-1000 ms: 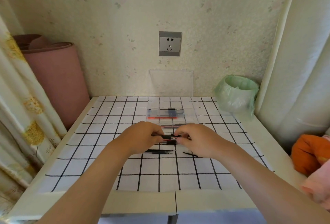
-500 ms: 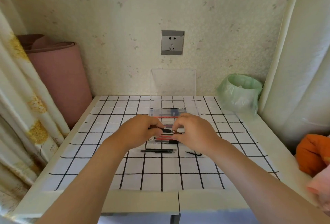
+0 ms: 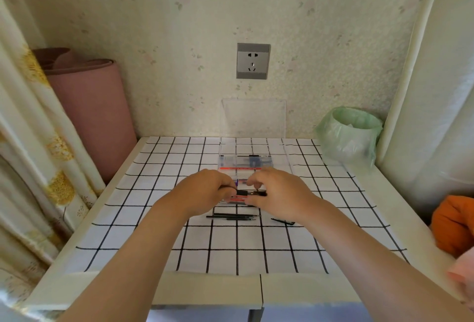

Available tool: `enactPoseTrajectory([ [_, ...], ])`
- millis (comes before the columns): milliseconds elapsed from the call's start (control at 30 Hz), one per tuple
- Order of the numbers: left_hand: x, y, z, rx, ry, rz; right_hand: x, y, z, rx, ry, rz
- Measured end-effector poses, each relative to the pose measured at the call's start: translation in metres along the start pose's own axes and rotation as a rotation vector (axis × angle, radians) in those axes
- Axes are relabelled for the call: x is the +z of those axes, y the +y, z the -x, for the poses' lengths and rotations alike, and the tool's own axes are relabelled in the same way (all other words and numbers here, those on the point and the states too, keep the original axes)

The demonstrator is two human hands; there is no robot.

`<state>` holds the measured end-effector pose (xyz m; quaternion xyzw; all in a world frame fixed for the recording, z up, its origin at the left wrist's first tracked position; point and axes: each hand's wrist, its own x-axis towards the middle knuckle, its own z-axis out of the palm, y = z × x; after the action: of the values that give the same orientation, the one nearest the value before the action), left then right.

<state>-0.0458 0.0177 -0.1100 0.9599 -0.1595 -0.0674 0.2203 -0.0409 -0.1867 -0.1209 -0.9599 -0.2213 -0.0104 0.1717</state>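
Observation:
My left hand (image 3: 205, 192) and my right hand (image 3: 278, 193) meet over the middle of the checked table and both pinch a short black pen (image 3: 246, 193) held level between them. Under the hands lies a red pen (image 3: 237, 199), partly hidden. Thin black refills (image 3: 232, 217) lie side by side just in front of the hands. A small black pen piece (image 3: 282, 221) lies to the right of them. Behind the hands stands a clear plastic box (image 3: 252, 161) holding pens, its lid (image 3: 254, 118) leaning on the wall.
A black-grid cloth (image 3: 179, 252) covers the white table. A bin lined with a green bag (image 3: 350, 134) stands at the back right. A rolled pink mat (image 3: 87, 106) and a curtain (image 3: 28, 142) are at the left. Orange fabric (image 3: 452, 221) lies at the right edge.
The camera shifted slightly. Both hands stay together on the black pen, shifted a little away from me toward the box compared with one second ago.

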Motion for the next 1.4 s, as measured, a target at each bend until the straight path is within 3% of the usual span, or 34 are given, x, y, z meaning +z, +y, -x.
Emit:
enactPoseTrajectory([
  [267, 0.002, 0.002, 0.000, -0.019, -0.048, 0.022, -0.001, -0.001, 0.000, 0.007, 0.051, 0.020],
  [500, 0.002, 0.002, 0.000, -0.034, -0.043, 0.058, -0.004, -0.002, 0.001, -0.023, -0.017, 0.022],
  [867, 0.006, 0.005, -0.003, -0.016, -0.034, 0.024, -0.002, -0.003, -0.001, 0.026, 0.120, 0.015],
  [1400, 0.009, 0.002, -0.005, 0.000, 0.000, 0.008, -0.001, 0.005, 0.000, -0.011, 0.087, 0.004],
])
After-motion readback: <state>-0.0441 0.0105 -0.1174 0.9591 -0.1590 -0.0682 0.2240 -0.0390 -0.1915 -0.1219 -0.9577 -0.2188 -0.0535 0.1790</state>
